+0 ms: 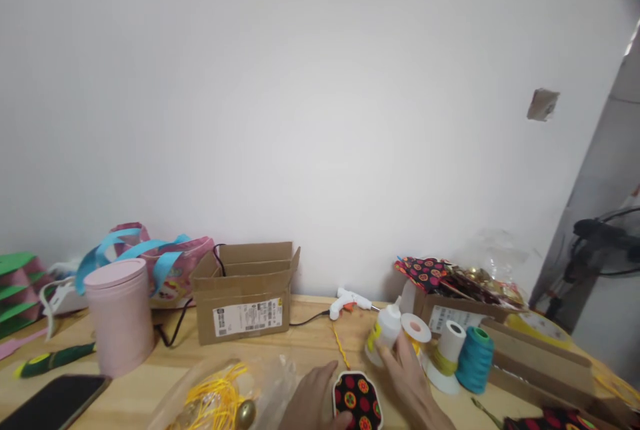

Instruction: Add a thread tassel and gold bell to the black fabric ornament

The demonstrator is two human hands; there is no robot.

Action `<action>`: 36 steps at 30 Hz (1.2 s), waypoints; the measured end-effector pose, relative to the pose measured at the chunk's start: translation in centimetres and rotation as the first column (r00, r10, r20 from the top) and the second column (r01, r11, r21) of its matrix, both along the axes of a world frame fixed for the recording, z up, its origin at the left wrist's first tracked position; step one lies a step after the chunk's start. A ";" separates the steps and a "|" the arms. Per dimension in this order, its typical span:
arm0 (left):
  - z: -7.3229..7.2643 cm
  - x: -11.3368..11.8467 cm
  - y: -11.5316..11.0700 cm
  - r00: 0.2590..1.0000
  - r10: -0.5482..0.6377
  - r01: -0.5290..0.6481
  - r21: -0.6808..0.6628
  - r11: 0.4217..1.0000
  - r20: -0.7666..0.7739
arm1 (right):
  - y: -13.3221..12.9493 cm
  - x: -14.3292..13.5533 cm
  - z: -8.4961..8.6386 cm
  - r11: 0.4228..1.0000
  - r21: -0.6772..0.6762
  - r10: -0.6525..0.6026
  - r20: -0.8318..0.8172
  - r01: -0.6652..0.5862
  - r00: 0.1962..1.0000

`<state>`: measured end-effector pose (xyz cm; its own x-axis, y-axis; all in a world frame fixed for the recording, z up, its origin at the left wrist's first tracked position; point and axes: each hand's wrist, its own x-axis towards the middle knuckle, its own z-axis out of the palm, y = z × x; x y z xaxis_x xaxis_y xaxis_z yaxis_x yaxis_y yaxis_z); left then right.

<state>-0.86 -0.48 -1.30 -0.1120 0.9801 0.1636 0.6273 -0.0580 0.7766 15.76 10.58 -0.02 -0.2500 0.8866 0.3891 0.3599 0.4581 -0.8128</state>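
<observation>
My right hand [407, 377] is closed around the lower part of a white glue bottle [385, 333] with a pointed nozzle and yellow marking. The bottle leans slightly; whether its base touches the table I cannot tell. At the bottom centre, my left hand [313, 398] grips the left side of a black patterned fabric sachet [357, 398] with a white edge, thumb on its face. From the sachet's top a yellow cord [340, 345] runs back across the table. Beside my left hand, a clear plastic bag [273, 377] holds yellow cords and gold-coloured beads.
A white glue gun [350, 301] lies near the wall. Right of my right hand stand thread spools, including a teal cone [475, 360], and a box [453, 310] of fabric pieces. Leftward are a cardboard box [245, 310], pink canister [120, 323], phone [55, 403] and screwdriver [57, 358].
</observation>
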 end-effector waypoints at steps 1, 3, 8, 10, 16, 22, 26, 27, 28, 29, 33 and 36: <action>-0.2 -0.1 0.0 1.000 0.019 -0.019 0.024 1.000 0.023 | -0.4 0.5 0.0 1.000 -0.015 0.024 -0.038 -0.025 0.999; -0.2 0.0 0.0 0.990 0.042 -0.056 0.106 0.993 0.135 | -1.0 1.1 0.0 0.987 -0.062 0.138 -0.122 -0.146 0.983; 1.6 1.3 1.2 0.745 0.021 -0.189 0.180 0.965 0.667 | -2.3 0.5 0.0 0.854 -0.075 0.506 -0.116 -0.515 0.855; 2.6 1.8 1.8 0.678 0.013 -0.193 0.162 0.968 0.735 | -2.6 0.0 -0.2 0.833 -0.085 0.540 -0.089 -0.546 0.837; 4.9 2.5 2.7 0.620 0.025 -0.226 0.148 0.963 0.784 | -3.2 -1.4 -0.7 0.781 -0.178 0.287 -0.750 -0.599 0.596; 5.6 5.1 3.3 0.541 -0.002 -0.270 0.176 0.947 0.841 | -3.9 -1.5 -0.1 0.745 -0.231 0.037 -0.923 -0.626 0.384; 4.7 6.0 3.7 0.561 -0.036 -0.199 0.177 0.964 0.827 | -2.7 -0.1 1.0 0.740 -0.242 -0.040 -0.947 -0.627 0.318; 4.2 5.7 3.7 0.585 -0.039 -0.175 0.172 0.969 0.810 | -2.3 0.4 1.4 0.743 -0.238 -0.052 -0.952 -0.625 0.300; 3.6 5.4 3.5 0.614 -0.038 -0.155 0.167 0.974 0.788 | -1.9 0.9 1.8 0.746 -0.231 -0.062 -0.958 -0.624 0.281; 3.0 4.8 3.3 0.648 -0.032 -0.142 0.161 0.977 0.761 | -1.5 1.3 2.1 0.751 -0.222 -0.069 -0.963 -0.622 0.261; 0.8 2.9 1.7 0.793 -0.011 -0.084 0.127 0.988 0.609 | -1.3 1.6 2.9 0.735 -0.243 -0.104 -0.963 -0.633 0.249; 0.3 2.2 0.4 0.878 -0.027 -0.031 0.114 0.993 0.478 | -1.6 1.1 3.1 0.716 -0.279 -0.130 -0.954 -0.640 0.271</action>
